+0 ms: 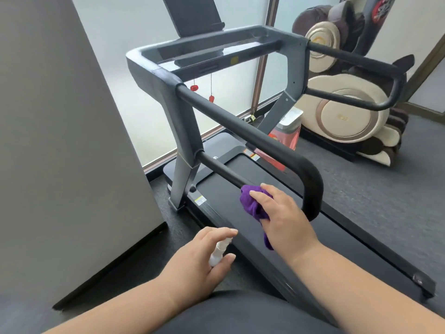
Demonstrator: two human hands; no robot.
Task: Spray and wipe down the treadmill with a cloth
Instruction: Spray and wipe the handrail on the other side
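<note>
A dark grey treadmill [216,51] fills the middle of the view, its black belt [284,239] running toward me. My right hand [281,218] grips a bunched purple cloth [252,203] wrapped around the lower black bar of the near handrail [224,174], close to where that rail bends. My left hand [202,256] holds a small white spray bottle [218,251] low over the treadmill's left side rail, its nozzle pointing up and to the right.
A tall grey panel [60,141] stands close on the left. A beige and brown massage chair [346,97] sits at the right behind the far handrail [361,61]. Red safety clips [194,88] hang under the console. A pink and white container [286,133] stands by the treadmill's front.
</note>
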